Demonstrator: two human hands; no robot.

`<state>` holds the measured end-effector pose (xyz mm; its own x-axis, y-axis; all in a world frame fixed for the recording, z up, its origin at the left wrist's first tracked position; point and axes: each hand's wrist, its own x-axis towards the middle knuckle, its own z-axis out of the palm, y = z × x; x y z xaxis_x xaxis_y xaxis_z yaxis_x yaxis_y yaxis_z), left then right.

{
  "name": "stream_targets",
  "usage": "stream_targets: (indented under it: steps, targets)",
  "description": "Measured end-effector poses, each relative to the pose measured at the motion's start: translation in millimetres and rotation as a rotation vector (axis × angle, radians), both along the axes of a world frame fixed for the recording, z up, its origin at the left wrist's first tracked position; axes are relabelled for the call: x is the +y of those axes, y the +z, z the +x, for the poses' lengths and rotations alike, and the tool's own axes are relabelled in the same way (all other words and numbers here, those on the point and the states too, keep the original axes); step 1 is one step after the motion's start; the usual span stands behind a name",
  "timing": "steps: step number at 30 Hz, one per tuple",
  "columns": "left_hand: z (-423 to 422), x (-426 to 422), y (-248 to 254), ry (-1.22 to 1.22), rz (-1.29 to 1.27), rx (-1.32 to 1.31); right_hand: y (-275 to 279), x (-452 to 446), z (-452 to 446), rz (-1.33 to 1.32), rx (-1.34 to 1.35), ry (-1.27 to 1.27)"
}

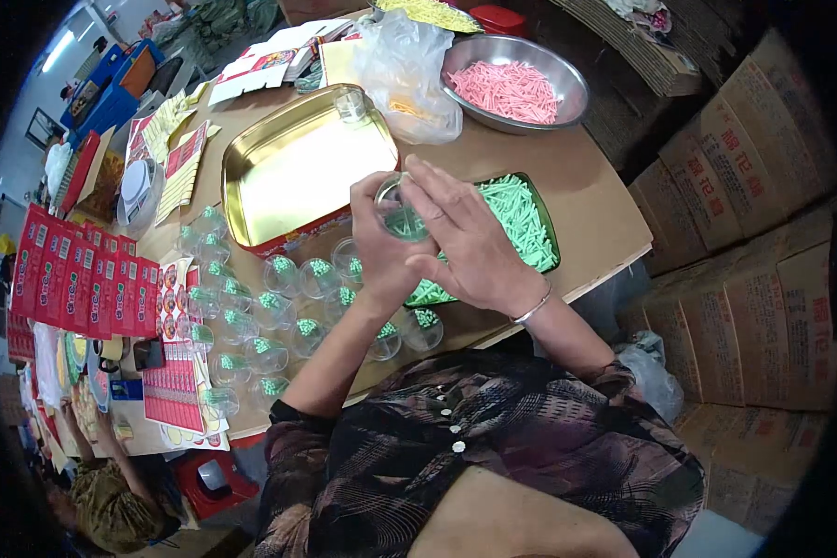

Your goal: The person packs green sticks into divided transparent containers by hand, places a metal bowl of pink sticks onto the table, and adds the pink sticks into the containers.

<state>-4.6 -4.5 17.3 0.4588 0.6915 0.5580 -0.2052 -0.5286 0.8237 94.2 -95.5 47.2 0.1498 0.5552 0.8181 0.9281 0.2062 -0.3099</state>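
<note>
A clear round cup [397, 209] with some green sticks inside is held in my left hand [378, 244], its fingers wrapped round the side. My right hand [479, 244] lies against the cup's other side and rim, fingers stretched out and close together. Beneath and beyond my right hand is a green tray [556, 244] heaped with light green sticks [521, 223]. Several clear cups [279, 312] holding bundles of green sticks stand in rows to the left of my forearms. The palm of my right hand is hidden.
A gold metal tin [298, 167] with one clear cup inside lies behind my left hand. A steel bowl [575, 86] of pink sticks and a plastic bag [418, 74] are at the back. Red printed sheets [84, 270] lie left. Another person [116, 493] works at lower left. Cardboard boxes [725, 316] stand right.
</note>
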Motion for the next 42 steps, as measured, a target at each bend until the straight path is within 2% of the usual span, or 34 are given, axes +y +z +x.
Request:
stream_targets:
  steps: [2,4,5,7,9,10,12,18,22,28,32,33,37,38,42]
  targets:
    - [0.1,-0.3,-1.3,-0.022,-0.002,0.019,-4.7,-7.1,3.5,-0.171,0.003,0.033]
    - [-0.7,3.7,-5.5,-0.038,0.022,0.011,-0.2,-21.5,14.0,-0.030,0.228,-0.012]
    - [-2.4,6.5,-9.1,-0.052,0.048,0.000,-6.6,-28.7,25.7,-0.037,0.237,-0.012]
    - [-5.7,10.1,-14.6,-0.080,0.102,-0.024,-35.4,-38.9,55.3,-0.627,0.178,-0.286]
    - [-3.5,10.4,-16.7,-0.092,0.114,-0.030,-84.8,-43.2,74.0,-1.078,-0.091,-0.470]
    - [-1.3,10.1,-17.5,-0.100,0.129,-0.040,-106.5,-41.7,74.8,-1.082,-0.090,-0.474]
    - [2.1,7.2,-20.3,-0.113,0.156,-0.061,-137.9,-40.3,74.7,-0.827,-0.159,-0.416]
    - [4.7,10.6,-27.0,-0.144,0.187,0.015,-121.0,-37.0,72.4,-0.929,-0.072,-0.319]
    - [0.6,13.7,-31.1,-0.095,0.186,0.085,-106.9,-46.3,81.5,-0.545,0.360,-0.092]
    - [9.3,10.4,-36.8,-0.146,0.175,0.082,-51.5,-47.3,70.5,-0.392,0.659,-0.048]
    - [13.4,9.8,-41.5,-0.104,0.209,0.132,-5.1,-48.1,51.5,-0.163,0.858,0.106]
    - [13.6,8.4,-41.3,-0.112,0.211,0.134,-4.3,-46.1,47.4,-0.158,0.862,0.099]
    - [15.7,2.4,-38.1,-0.084,0.224,0.139,-0.1,-33.6,35.0,-0.093,0.514,0.036]
    - [16.4,2.6,-37.0,-0.082,0.226,0.138,1.0,-31.8,33.4,-0.091,0.513,0.038]
    - [15.4,0.5,-35.1,-0.078,0.262,0.120,3.2,-29.5,26.5,-0.173,0.162,-0.052]
